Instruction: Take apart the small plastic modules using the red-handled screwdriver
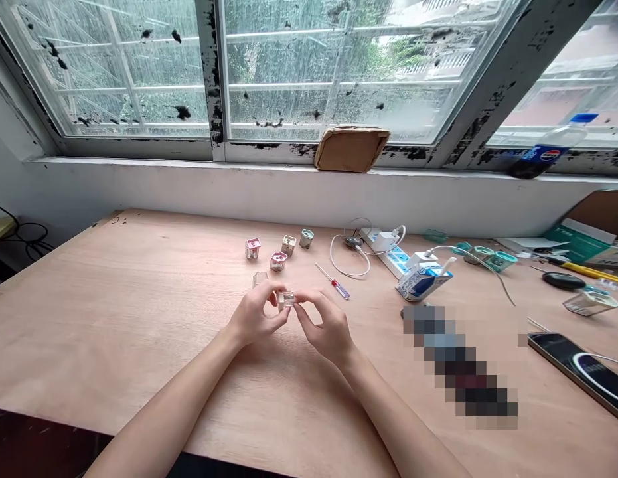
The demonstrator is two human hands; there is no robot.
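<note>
Above the middle of the table, my left hand (259, 312) pinches a small beige-and-clear pencil sharpener (286, 301) between thumb and fingers. My right hand (326, 325) is closed at its right side, thumb and index finger meeting its edge; any smaller part between those fingertips is too small to make out. Just behind my left hand stands a clear plastic container (259, 279), partly hidden by the fingers. Farther back are two pink-topped sharpeners (253, 249), a beige-topped one (289, 245) and a green-topped one (307, 238). A screwdriver (333, 281) with a red and purple handle lies right of them.
A power strip (388, 252) with chargers and white cables lies at the back right, beside a milk carton (424, 280). Farther right are green sharpeners (501, 261), a black mouse (562, 281) and a phone (582, 372). A pixelated patch covers something nearer me.
</note>
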